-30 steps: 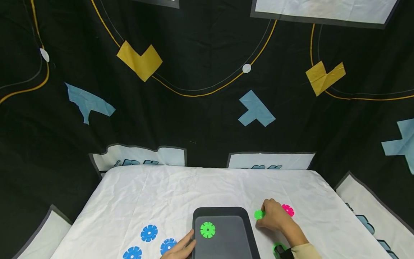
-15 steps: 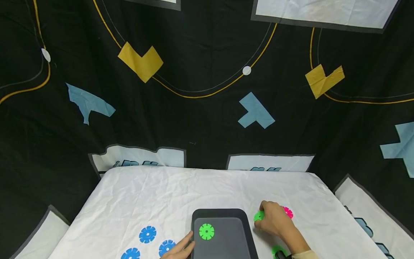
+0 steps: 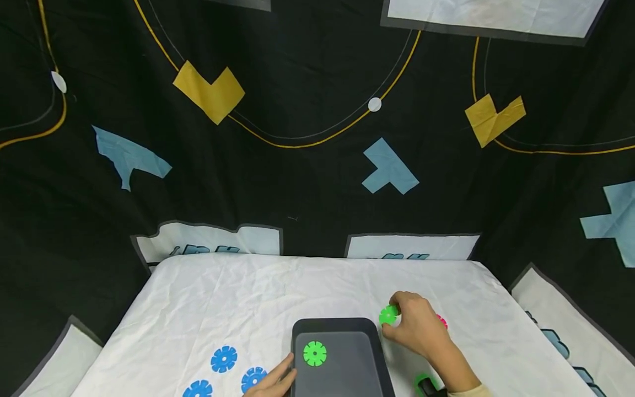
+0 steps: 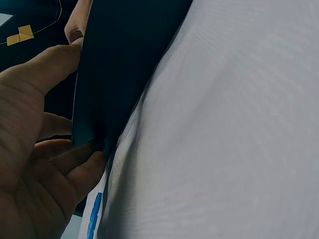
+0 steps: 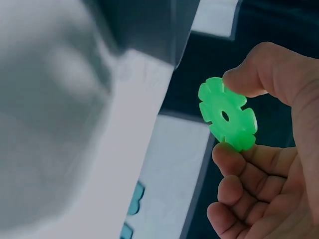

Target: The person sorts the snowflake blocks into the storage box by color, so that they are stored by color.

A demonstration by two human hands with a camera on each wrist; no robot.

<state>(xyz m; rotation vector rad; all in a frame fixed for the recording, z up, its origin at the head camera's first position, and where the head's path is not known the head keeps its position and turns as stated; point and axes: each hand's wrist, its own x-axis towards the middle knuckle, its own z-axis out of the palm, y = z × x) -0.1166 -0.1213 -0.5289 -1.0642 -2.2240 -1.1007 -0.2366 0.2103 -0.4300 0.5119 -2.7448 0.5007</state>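
A green notched, flower-shaped plastic disc [image 3: 388,315] is pinched between the thumb and index finger of my right hand [image 3: 419,325], raised just right of the tray's far corner. The right wrist view shows the disc [image 5: 227,115] tilted, its centre hole visible and the other fingers curled below. My left hand [image 3: 273,383] holds the left side of the dark grey tray [image 3: 354,380]; in the left wrist view, thumb and fingers bend around the tray's edge [image 4: 119,64]. Inside the tray, toward its far left, lies another green disc [image 3: 315,353].
Several blue discs [image 3: 224,359] lie on the white cloth left of the tray. A pink disc [image 3: 443,321] is mostly hidden behind the right hand. Under the right wrist, another green disc [image 3: 421,380] is partly covered. A black curtain [image 3: 297,193] hangs behind the table.
My right hand has lifted the green disc from the cloth and brought it slightly left and away, toward the tray's far right corner. The left hand has stayed on the tray.
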